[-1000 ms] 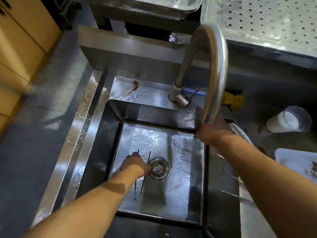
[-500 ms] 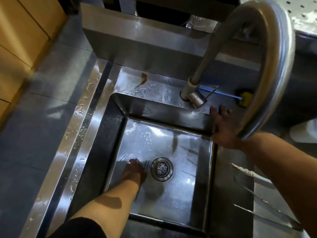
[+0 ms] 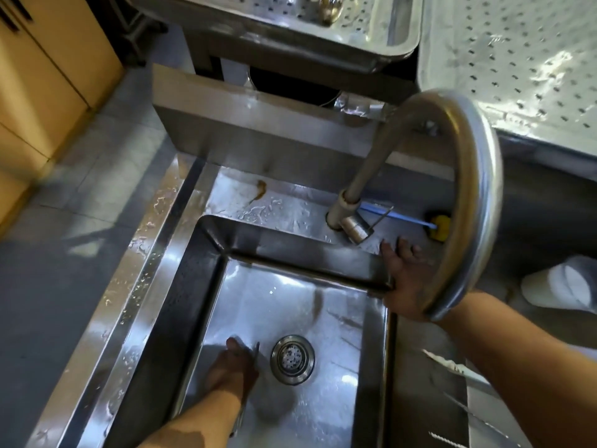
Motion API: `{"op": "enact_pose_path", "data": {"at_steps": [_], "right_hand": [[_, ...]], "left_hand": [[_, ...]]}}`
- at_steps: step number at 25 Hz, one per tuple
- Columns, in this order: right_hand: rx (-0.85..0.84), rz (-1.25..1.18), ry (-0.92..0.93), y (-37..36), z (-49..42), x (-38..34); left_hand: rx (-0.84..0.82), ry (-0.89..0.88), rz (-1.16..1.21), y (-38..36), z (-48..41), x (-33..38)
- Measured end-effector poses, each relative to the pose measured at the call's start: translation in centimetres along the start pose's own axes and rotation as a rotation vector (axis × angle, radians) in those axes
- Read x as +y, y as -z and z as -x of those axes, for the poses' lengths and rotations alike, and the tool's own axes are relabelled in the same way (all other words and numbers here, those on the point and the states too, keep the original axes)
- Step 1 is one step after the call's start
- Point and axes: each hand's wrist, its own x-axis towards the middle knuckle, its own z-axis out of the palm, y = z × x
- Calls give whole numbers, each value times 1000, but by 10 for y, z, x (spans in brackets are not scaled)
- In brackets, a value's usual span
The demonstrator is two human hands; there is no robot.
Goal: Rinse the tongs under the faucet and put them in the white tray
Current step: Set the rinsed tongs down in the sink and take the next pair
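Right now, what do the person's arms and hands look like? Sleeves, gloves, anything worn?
Left hand and right hand are ungloved; no watch, band or ring shows. Both arms are bare up to the frame edge, with no sleeves in view.

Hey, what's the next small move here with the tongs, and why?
Probably move the right hand to the faucet handle just ahead of it and turn the water on: no stream is visible, and the left hand holds the tongs low on the sink floor.
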Motion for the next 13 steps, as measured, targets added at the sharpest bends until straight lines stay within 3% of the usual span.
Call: {"op": "enact_pose_path", "data": {"at_steps": [4, 7, 13], "right_hand": [[-31, 64, 12, 16, 20, -17], [-83, 96, 1, 35, 37, -26], [-91, -61, 29, 47, 50, -34]], "left_hand": [[-56, -39, 40, 36, 22, 19], [-22, -278, 45, 79, 53, 59], [537, -846, -7, 187, 108, 140]]}}
